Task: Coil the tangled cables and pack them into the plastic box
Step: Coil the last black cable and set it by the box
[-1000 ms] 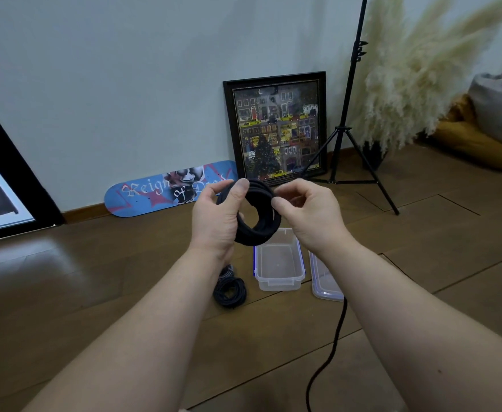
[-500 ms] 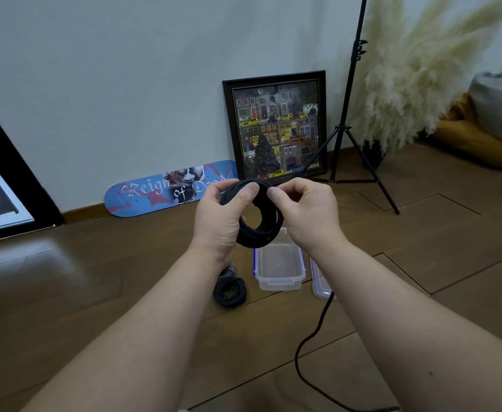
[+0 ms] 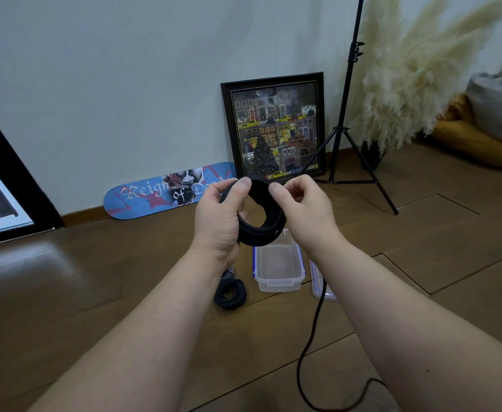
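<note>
Cable coil (image 3: 261, 230): black, wound in a thick ring, held up in the air above and in front of the plastic box, gripped from both sides.
Left hand (image 3: 220, 221): curled round the left side of the coil, thumb laid over the top of the ring, fingers behind it.
Right hand (image 3: 301, 212): pinched the upper right part of the coil between thumb and bent forefinger; the other fingers were curled in.
Loose cable end (image 3: 313, 331): a black strand hung down below the right forearm, passed over the lid, and trailed on the floor nearer the viewer than the plastic box. Where it joined the coil was hidden by the hand.
Plastic box (image 3: 278, 264): clear, blue-trimmed, open, standing on the wooden floor directly below the coil; nothing could be seen inside.
Lid (image 3: 318, 281): clear, lying flat just right of the plastic box, partly hidden by the right forearm.
Second coil (image 3: 230, 292): dark cable, already wound, lying on the floor just left of the plastic box; a paler striped cable showed behind it, mostly hidden by the left wrist.
Framed picture (image 3: 275, 129): leaned against the wall beyond the plastic box.
Skateboard deck (image 3: 169, 190): blue, on edge against the wall, beyond and left of the plastic box.
Tripod stand (image 3: 343, 126): black, beyond and right of the plastic box.
</note>
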A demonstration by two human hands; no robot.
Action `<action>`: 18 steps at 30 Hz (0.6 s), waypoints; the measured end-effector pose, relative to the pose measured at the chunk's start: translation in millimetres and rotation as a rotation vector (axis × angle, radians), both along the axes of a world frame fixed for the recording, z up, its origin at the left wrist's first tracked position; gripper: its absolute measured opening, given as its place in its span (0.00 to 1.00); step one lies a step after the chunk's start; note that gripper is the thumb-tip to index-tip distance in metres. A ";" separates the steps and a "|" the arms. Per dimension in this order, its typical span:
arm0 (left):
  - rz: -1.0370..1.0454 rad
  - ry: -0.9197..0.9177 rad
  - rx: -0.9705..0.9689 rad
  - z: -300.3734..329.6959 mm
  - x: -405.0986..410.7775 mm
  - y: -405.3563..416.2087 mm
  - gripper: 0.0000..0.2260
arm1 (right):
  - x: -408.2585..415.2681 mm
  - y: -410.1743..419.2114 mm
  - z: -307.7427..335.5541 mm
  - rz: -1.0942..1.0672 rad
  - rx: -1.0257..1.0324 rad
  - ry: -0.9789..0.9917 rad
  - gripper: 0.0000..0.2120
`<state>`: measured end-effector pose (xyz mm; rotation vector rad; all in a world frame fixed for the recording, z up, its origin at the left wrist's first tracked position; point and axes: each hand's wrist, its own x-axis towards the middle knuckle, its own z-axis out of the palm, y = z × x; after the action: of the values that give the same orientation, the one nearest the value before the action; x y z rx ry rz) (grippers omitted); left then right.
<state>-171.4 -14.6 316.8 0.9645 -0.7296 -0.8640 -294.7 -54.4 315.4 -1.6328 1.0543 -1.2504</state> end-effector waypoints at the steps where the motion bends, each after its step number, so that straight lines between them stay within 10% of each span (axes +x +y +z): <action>1: -0.004 -0.004 -0.003 0.5 -0.7 -0.2 0.06 | 1.1 1.4 1.5 0.040 0.102 -0.038 0.11; 6: 0.036 -0.067 -0.022 -2.4 -2.6 -2.6 0.13 | 4.3 12.1 9.1 0.241 0.450 -0.230 0.20; 18: -0.111 -0.264 0.115 -1.2 1.5 3.3 0.10 | -3.7 -5.4 1.5 0.097 -0.201 0.218 0.13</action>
<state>-169.9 -11.3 315.7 1.1636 -0.9745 -0.8920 -298.4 -59.8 317.0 -1.9864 0.9895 -1.1641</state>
